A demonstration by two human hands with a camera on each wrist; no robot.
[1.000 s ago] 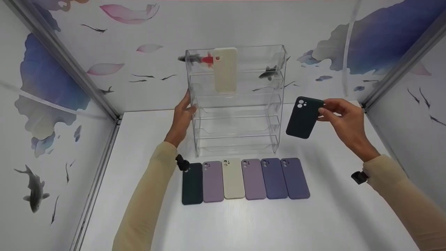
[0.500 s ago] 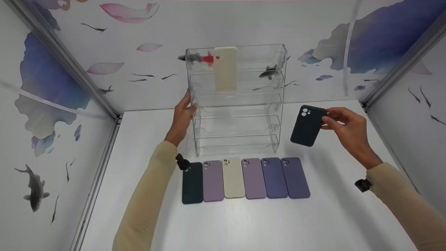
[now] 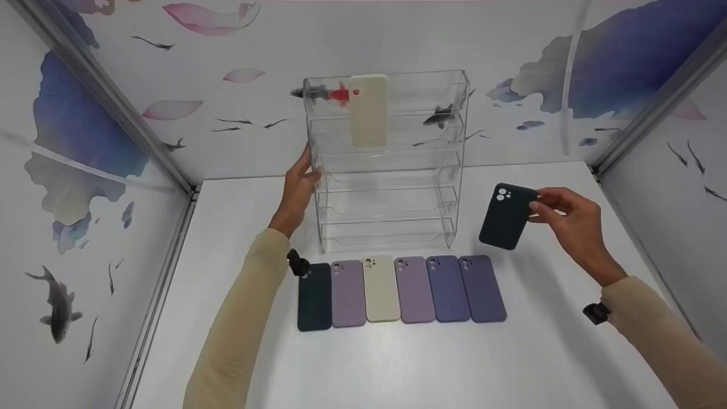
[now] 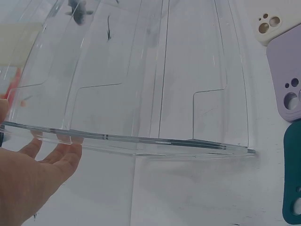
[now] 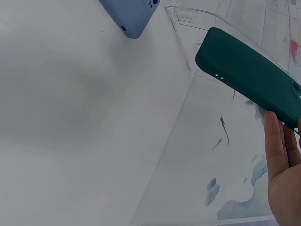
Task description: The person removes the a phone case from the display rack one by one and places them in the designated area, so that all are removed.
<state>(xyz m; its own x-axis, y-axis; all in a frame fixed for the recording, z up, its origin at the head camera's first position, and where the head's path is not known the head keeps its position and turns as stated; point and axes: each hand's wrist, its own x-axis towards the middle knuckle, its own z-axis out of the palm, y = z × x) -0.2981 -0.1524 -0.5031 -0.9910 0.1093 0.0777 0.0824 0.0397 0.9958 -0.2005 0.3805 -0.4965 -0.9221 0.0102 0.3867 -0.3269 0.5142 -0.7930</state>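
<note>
In the head view my left hand (image 3: 296,190) grips the left side of a clear acrylic tiered rack (image 3: 386,222), thumb at the front edge. The left wrist view shows the fingers behind the rack's side panel. My right hand (image 3: 576,224) pinches a dark green phone case (image 3: 507,218) by its upper right edge, in the air right of the rack. Its camera cutouts are at the top, and the case tilts slightly. A cream phone case (image 3: 368,113) stands upright in the rack's upper part, left of the middle.
In front of the rack, several phone cases lie in a row: dark green (image 3: 314,298), light purple (image 3: 348,295), cream (image 3: 381,289), another light purple (image 3: 417,289), and bluish purple (image 3: 483,289) at the right end. Patterned walls (image 3: 431,34) enclose the white table (image 3: 397,369).
My right hand has moved down and slightly right, carrying the dark green phone case with it. The left hand stays on the rack, and the row of cases is unchanged.
</note>
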